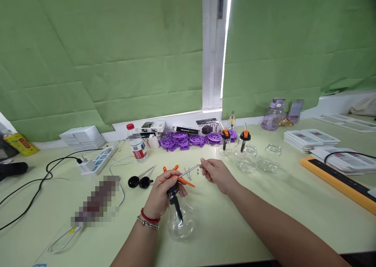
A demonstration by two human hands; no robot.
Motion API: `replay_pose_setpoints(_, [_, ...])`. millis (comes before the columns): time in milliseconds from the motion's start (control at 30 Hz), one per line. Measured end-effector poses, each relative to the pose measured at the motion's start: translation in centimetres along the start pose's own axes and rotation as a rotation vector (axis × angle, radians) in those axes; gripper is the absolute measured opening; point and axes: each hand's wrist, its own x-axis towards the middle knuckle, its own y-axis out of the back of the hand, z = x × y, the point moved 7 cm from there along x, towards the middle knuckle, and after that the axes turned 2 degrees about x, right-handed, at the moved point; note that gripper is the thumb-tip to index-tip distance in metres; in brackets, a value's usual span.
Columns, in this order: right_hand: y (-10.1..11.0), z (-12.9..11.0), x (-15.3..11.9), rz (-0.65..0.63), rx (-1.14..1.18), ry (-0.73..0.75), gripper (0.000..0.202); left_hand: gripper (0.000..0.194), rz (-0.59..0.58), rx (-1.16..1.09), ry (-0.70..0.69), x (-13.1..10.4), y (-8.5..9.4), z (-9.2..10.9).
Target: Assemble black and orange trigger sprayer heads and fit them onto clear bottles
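My left hand [169, 188] is wrapped round the black and orange top of a clear glass bottle [181, 229]. A black tube [176, 210] reaches down inside the glass. From the top a thin metal rod [189, 170] slants up to the right, beside an orange handle [186, 181]. My right hand [216, 173] pinches at the rod's far end; its fingertips are closed, and whatever small piece they hold is too small to name. Small metal parts [198, 171] and more thin rods [188, 173] lie between the hands.
Two black knobs on rods [139, 182] lie left of my left hand. Behind stand a water bottle [137, 143], purple parts [182, 140] and glass bottles with orange tops [244, 135]. Open glass bottles [268, 159], white stacks [311, 138] and a yellow-black bar [337, 184] are at right; a power strip [101, 160] is left.
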Motion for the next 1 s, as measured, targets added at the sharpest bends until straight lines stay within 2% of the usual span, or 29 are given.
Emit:
replay_pose_setpoints(67, [0.2,1.5,1.3,-0.072,0.036,-0.112,0.042,0.027,-0.024,-0.079,0.036,0.1,0.2,-0.6])
replay_pose_setpoints(133, [-0.2,2.3,1.9,-0.117,0.09,-0.151,0.044,0.026,-0.024,-0.131,0.069,0.2,0.2,-1.2])
replay_pose_setpoints(233, [-0.8,2.8,2.2,-0.113,0.146,-0.173,0.045,0.025,-0.003,-0.176,0.098,0.3,0.4,-1.9])
replay_pose_setpoints(333, [-1.5,3.1,2.1,-0.127,0.089,-0.225,0.046,0.025,0.027,-0.197,0.111,0.5,0.9,-2.4])
replay_pose_setpoints(400, [-1.7,3.1,2.2,-0.122,0.051,-0.202,0.044,0.023,0.048,-0.213,0.119,0.6,1.2,-2.5])
replay_pose_setpoints(500, [-1.6,2.8,2.5,-0.118,0.024,-0.085,0.039,0.022,0.092,-0.236,0.16,0.6,1.5,-2.7])
replay_pose_setpoints(633, [-1.6,2.9,2.8,-0.233,0.051,0.004,0.033,0.024,0.133,-0.253,0.226,0.5,1.5,-3.0])
replay_pose_setpoints(700, [-1.5,3.1,2.9,-0.277,0.082,-0.018,0.035,0.024,0.138,-0.251,0.234,0.6,1.5,-3.1])
replay_pose_setpoints(800, [-1.0,3.9,3.1,-0.221,0.03,-0.12,0.04,0.023,0.137,-0.248,0.254,0.7,1.4,-3.4])
replay_pose_setpoints(933, [-1.1,3.4,3.3,-0.238,0.09,-0.032,0.036,0.022,0.154,-0.269,0.263,0.7,1.6,-3.9])
replay_pose_setpoints(1000, [-1.2,3.7,3.4,-0.255,0.102,-0.058,0.039,0.023,0.163,-0.279,0.258,0.8,1.8,-4.0])
